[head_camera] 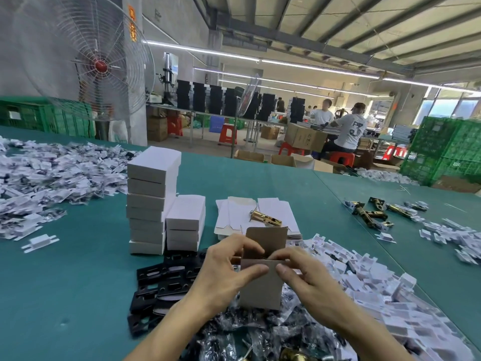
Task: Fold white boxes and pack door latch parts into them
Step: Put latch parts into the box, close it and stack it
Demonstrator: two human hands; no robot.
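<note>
At the middle of the table's [78, 282] near edge I see the left hand [223, 267] and right hand [304, 272] pinching either side of a box [260, 290], above a heap of bagged parts [247, 332]. Plates [161, 280] lie just left. Behind them stands a tall stack [151, 199], with a shorter stack [185, 222] touching its right side. Right of those lie flat blanks [234, 214] with a latch [265, 218] on top. A left pile [46, 178] spreads along the left edge, and a right pile [364, 277] beside the right hand. Loose latches [372, 209] lie toward the far right.
</note>
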